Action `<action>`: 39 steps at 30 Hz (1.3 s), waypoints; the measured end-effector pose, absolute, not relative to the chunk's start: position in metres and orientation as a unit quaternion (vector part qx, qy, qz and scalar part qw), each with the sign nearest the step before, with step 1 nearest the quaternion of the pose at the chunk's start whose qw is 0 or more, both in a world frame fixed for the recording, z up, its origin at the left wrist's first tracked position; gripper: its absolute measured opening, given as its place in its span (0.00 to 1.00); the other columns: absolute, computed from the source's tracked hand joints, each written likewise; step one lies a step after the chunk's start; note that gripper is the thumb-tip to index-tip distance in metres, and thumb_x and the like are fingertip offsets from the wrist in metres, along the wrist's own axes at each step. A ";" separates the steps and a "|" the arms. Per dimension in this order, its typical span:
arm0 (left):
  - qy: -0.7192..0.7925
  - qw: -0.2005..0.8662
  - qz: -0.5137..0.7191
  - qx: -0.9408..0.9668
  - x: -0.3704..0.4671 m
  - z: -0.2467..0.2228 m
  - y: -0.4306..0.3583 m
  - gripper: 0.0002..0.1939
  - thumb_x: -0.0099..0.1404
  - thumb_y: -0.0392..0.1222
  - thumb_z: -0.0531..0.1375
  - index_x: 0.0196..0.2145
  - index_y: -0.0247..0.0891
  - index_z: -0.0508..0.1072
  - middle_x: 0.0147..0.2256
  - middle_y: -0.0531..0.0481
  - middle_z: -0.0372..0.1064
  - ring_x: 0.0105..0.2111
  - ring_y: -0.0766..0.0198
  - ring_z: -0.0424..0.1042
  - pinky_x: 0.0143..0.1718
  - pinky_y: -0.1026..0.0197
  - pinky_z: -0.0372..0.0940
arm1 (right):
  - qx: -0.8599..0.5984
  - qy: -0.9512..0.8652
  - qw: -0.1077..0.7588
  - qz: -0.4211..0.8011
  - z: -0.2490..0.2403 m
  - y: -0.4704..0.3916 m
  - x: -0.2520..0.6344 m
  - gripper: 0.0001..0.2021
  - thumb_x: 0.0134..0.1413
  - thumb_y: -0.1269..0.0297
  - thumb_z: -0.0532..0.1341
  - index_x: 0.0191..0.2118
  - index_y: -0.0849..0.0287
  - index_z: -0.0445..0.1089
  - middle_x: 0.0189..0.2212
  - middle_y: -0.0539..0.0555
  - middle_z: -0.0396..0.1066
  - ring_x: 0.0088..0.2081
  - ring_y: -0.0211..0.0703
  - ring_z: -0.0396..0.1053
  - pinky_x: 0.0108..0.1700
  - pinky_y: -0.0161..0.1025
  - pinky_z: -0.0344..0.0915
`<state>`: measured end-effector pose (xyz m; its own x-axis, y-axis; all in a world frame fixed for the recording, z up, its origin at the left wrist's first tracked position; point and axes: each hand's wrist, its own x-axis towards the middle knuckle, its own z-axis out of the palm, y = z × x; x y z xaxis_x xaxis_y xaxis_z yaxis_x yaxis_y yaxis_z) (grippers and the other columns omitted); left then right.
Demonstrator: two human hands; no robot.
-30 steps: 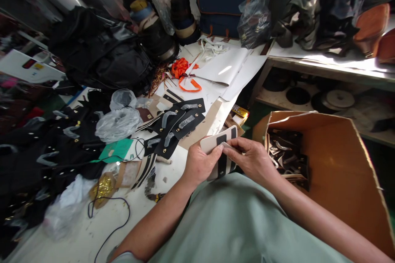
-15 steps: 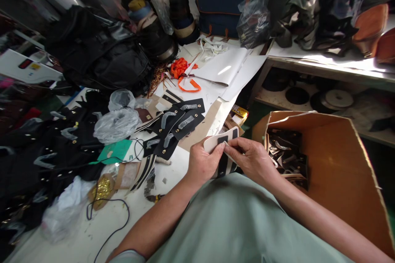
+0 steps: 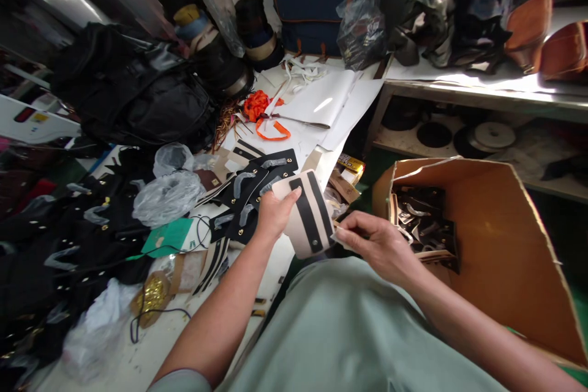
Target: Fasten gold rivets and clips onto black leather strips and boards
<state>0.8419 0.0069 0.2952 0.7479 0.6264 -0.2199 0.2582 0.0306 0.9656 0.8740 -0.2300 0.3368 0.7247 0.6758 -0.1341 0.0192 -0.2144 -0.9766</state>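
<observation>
My left hand (image 3: 275,211) grips the upper left edge of a beige panel with black stripes (image 3: 307,214), thumb on its face. The panel is tilted over the table's edge, above my lap. Just right of its lower corner, my right hand (image 3: 374,244) is closed in a pinch on a small pale scrap (image 3: 340,233), too small to make out well. Behind my left hand lies a pile of black pieces (image 3: 245,190) with clear-wrapped handles and metal studs.
An open cardboard box (image 3: 500,226) holding similar pieces stands at the right. Plastic bags (image 3: 168,196), a green card (image 3: 168,237) and a cord lie left. Orange ribbon (image 3: 258,106) and white sheets (image 3: 316,101) lie farther back. A shelf (image 3: 482,95) is behind the box.
My left hand has moved left with the striped panel, whose striped face now shows more fully. My right hand has come away from the panel and sits slightly lower. The view has shifted a little.
</observation>
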 end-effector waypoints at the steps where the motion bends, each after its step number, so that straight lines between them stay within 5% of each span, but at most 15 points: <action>1: 0.327 0.681 0.140 0.640 0.843 0.294 0.006 0.29 0.51 0.50 0.75 0.48 0.33 0.80 0.48 0.39 0.81 0.49 0.47 0.79 0.56 0.48 0.70 | -0.728 -0.215 0.592 0.271 0.330 -0.233 0.880 0.14 0.63 0.53 0.65 0.30 0.56 0.73 0.36 0.53 0.75 0.40 0.44 0.72 0.45 0.40 0.67; 4: 0.339 0.762 0.119 0.539 0.847 0.295 -0.008 0.32 0.49 0.47 0.77 0.50 0.32 0.78 0.50 0.38 0.80 0.49 0.48 0.79 0.55 0.48 0.71 | -0.726 -0.188 0.608 0.261 0.311 -0.239 0.894 0.16 0.61 0.49 0.66 0.29 0.56 0.74 0.53 0.59 0.72 0.58 0.52 0.67 0.60 0.46 0.61; 6: 0.345 0.785 0.100 0.504 0.848 0.297 -0.019 0.32 0.51 0.47 0.77 0.51 0.33 0.77 0.51 0.37 0.79 0.48 0.48 0.79 0.55 0.48 0.71 | -0.727 -0.175 0.607 0.268 0.304 -0.241 0.895 0.18 0.60 0.47 0.66 0.29 0.56 0.74 0.56 0.60 0.70 0.61 0.54 0.65 0.61 0.48 0.60; 9: 0.339 0.796 0.106 0.489 0.843 0.302 -0.033 0.31 0.55 0.49 0.75 0.54 0.35 0.76 0.53 0.38 0.78 0.50 0.49 0.79 0.56 0.49 0.71 | -0.718 -0.133 0.603 0.320 0.300 -0.241 0.891 0.21 0.59 0.43 0.65 0.30 0.58 0.73 0.42 0.57 0.75 0.43 0.49 0.71 0.45 0.43 0.65; 12: 0.322 0.788 0.106 0.514 0.825 0.305 -0.045 0.29 0.59 0.51 0.72 0.54 0.37 0.75 0.54 0.40 0.77 0.52 0.50 0.77 0.56 0.51 0.70 | -0.692 -0.085 0.615 0.368 0.298 -0.241 0.887 0.23 0.57 0.40 0.65 0.33 0.58 0.72 0.27 0.49 0.70 0.28 0.40 0.64 0.32 0.37 0.59; 19: 0.306 0.741 -0.049 0.596 0.775 0.307 -0.068 0.26 0.61 0.53 0.70 0.51 0.33 0.79 0.48 0.39 0.80 0.50 0.46 0.78 0.55 0.48 0.71 | -0.697 -0.085 0.619 0.352 0.299 -0.243 0.890 0.24 0.57 0.39 0.65 0.33 0.59 0.71 0.27 0.48 0.67 0.28 0.37 0.61 0.31 0.35 0.58; 23: 0.257 0.665 -0.059 0.699 0.769 0.310 -0.071 0.21 0.66 0.52 0.66 0.52 0.39 0.80 0.51 0.43 0.80 0.51 0.48 0.77 0.58 0.48 0.68 | -0.703 -0.095 0.613 0.349 0.293 -0.245 0.891 0.23 0.60 0.41 0.63 0.32 0.58 0.70 0.26 0.48 0.66 0.28 0.38 0.61 0.31 0.36 0.58; 28: 0.275 0.644 -0.026 0.713 0.774 0.306 -0.071 0.19 0.67 0.55 0.63 0.45 0.39 0.83 0.43 0.44 0.82 0.51 0.46 0.76 0.59 0.48 0.67 | -0.765 -0.118 0.605 0.186 0.291 -0.251 0.894 0.20 0.61 0.45 0.64 0.29 0.57 0.71 0.46 0.56 0.74 0.43 0.46 0.69 0.44 0.39 0.64; 33: 0.305 0.621 -0.008 0.723 0.785 0.306 -0.064 0.23 0.67 0.60 0.62 0.30 0.36 0.80 0.28 0.48 0.79 0.40 0.50 0.78 0.49 0.54 0.71 | -0.779 -0.131 0.555 0.261 0.303 -0.252 0.888 0.21 0.60 0.42 0.63 0.29 0.57 0.70 0.21 0.47 0.62 0.24 0.38 0.58 0.27 0.36 0.56; 39: 0.277 0.704 -0.019 0.653 0.794 0.313 -0.064 0.24 0.71 0.59 0.59 0.50 0.36 0.79 0.47 0.43 0.80 0.48 0.52 0.78 0.55 0.53 0.69 | -0.759 -0.149 0.552 0.311 0.302 -0.243 0.884 0.22 0.60 0.44 0.63 0.27 0.57 0.67 0.20 0.46 0.60 0.23 0.36 0.55 0.25 0.35 0.53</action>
